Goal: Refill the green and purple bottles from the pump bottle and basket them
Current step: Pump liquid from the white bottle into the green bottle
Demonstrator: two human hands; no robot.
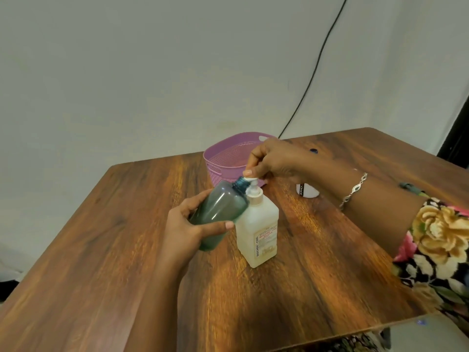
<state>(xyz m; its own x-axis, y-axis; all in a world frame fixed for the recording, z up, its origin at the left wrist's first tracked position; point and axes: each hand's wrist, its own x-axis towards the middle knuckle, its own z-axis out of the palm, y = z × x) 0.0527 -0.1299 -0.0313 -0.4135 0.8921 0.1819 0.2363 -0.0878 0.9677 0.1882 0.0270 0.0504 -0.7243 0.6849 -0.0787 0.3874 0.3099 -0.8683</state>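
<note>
Slanting green bottle [218, 207], curled grip of left hand [182, 226] round it; right hand [275, 158] grip pinching pump head [251, 180].

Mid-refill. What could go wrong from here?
The green bottle is tilted in the left hand, its narrow neck barely at the pump head; a slip could put liquid on the table.
The right hand pinches only the pump head; nothing grips the pump bottle lower down, so a hard press might tip it.
</note>
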